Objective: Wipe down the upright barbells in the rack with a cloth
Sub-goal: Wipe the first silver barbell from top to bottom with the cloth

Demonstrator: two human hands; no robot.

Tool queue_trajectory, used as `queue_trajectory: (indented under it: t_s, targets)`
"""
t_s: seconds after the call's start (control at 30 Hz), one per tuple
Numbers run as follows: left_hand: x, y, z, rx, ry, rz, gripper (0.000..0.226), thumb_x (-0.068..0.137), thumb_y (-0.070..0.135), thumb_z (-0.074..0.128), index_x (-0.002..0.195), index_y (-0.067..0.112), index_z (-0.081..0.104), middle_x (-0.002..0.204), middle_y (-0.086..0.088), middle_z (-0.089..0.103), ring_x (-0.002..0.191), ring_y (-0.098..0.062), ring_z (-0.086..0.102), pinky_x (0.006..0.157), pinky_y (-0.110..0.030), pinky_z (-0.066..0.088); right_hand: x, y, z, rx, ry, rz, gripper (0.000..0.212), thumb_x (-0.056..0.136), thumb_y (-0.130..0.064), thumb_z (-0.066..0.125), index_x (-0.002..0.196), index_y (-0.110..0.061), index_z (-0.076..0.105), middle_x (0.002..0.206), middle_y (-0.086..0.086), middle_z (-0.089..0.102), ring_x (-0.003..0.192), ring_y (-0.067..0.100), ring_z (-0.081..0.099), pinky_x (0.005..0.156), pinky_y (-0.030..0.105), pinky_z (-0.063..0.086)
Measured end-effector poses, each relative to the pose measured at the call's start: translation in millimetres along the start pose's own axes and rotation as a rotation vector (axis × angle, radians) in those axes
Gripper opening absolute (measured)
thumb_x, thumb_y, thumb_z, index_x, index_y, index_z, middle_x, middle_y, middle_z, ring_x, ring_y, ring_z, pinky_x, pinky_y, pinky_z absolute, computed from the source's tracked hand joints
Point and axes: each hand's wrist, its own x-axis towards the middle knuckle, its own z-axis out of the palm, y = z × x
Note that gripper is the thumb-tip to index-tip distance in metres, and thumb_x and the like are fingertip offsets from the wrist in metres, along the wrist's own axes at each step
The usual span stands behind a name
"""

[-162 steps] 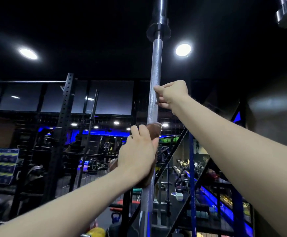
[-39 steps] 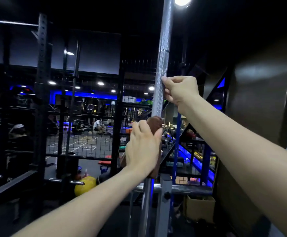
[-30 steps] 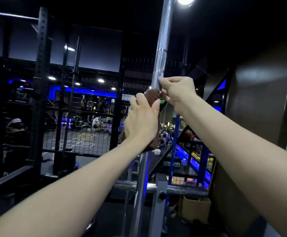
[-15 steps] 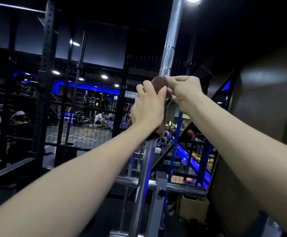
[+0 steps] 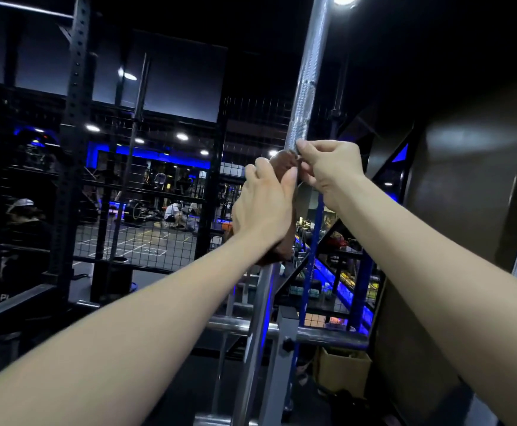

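Left hand [image 5: 265,207] wraps the brown cloth [image 5: 282,162] round the upright barbell [image 5: 308,78]. Fingers curl over the cloth and clamp it to the shaft, so it covers most of the circumference rather than one face. That's likely why it's held as a wrap, not a flat pad.

Right hand [image 5: 331,167] sits just above on the same shaft, touching the cloth's top edge. Index and thumb look to pinch at the bar or the cloth's upper corner; can't tell which. Either steadying the bar or adjusting the cloth, my read.

Barbell stands slightly tilted, lower end dropping behind the rack crossbar [image 5: 322,335]. Knurled section shows above the hands, smooth shaft below.

Pose: both arms reach forward and up, elbows near straight, wrists about level, hands at mid-shaft. Left palm faces away from the camera, back of the hand toward us. Right wrist cocks inward toward the bar.

Cardboard box [image 5: 342,368] sits on the floor beyond the rack.
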Motion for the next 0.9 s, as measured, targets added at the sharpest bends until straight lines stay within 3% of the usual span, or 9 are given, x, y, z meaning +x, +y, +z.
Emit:
queue_trajectory:
  t_s: [0.13,0.3,0.4,0.53,0.63,0.77,0.9]
  targets:
    - [-30,-20,4,0.055,0.002,0.001,0.045,0.097,0.047,0.028,0.117,0.008,0.036,0.118,-0.012,0.043,0.102,-0.036,0.054,0.066,-0.040,0.034,-7,9,4,0.030,-0.004,0.049,0.017,0.089,-0.017,0.067,0.072,-0.013,0.066,0.060,-0.001,0.057,0.049,0.006,0.049,0.066,0.027,0.054]
    - [-68,-33,-3,0.120,-0.123,-0.004,0.044,0.097,0.048,0.023,0.116,0.010,0.034,0.116,-0.009,0.042,0.104,-0.032,0.053,0.067,-0.036,0.032,-19,4,0,0.054,-0.007,0.072,0.017,0.090,-0.018,0.066,0.074,-0.012,0.065,0.063,-0.001,0.057,0.052,0.006,0.051,0.060,0.023,0.054]
    - [-25,-11,-5,-0.012,-0.071,-0.040,0.043,0.099,0.047,0.024,0.117,0.010,0.035,0.119,-0.009,0.044,0.103,-0.033,0.055,0.068,-0.037,0.031,-16,3,-1,0.029,-0.016,0.086,0.019,0.091,-0.018,0.065,0.074,-0.011,0.065,0.062,0.001,0.055,0.053,0.010,0.049,0.066,0.029,0.055]
    - [17,8,-1,-0.075,-0.004,-0.031,0.044,0.099,0.047,0.025,0.116,0.008,0.036,0.120,-0.012,0.045,0.102,-0.035,0.056,0.066,-0.039,0.034,-11,4,0,0.050,-0.047,0.098,0.020,0.092,-0.017,0.062,0.074,-0.010,0.064,0.061,0.001,0.056,0.048,0.008,0.049,0.054,0.024,0.051]
    - [-8,-8,1,-0.064,0.014,-0.006,0.044,0.098,0.046,0.026,0.118,0.009,0.036,0.116,-0.011,0.045,0.100,-0.035,0.056,0.065,-0.039,0.034,-12,6,2,0.048,-0.039,0.080,0.019,0.092,-0.016,0.063,0.074,-0.010,0.066,0.062,0.001,0.058,0.048,0.007,0.051,0.062,0.026,0.054]
    - [-78,-43,-2,0.021,-0.154,0.000,0.042,0.096,0.048,0.022,0.114,0.012,0.035,0.112,-0.008,0.044,0.102,-0.033,0.055,0.070,-0.040,0.040,-18,4,1,0.067,-0.004,0.089,0.014,0.091,-0.017,0.064,0.079,-0.010,0.067,0.072,0.002,0.062,0.055,0.006,0.058,0.062,0.025,0.056]
    - [-43,-26,-6,-0.039,-0.125,0.002,0.038,0.099,0.046,0.023,0.113,0.012,0.036,0.112,-0.007,0.045,0.098,-0.031,0.057,0.067,-0.036,0.033,-22,1,0,0.058,-0.011,0.082,0.016,0.092,-0.017,0.062,0.078,-0.009,0.065,0.072,0.003,0.062,0.053,0.006,0.057,0.062,0.026,0.059]
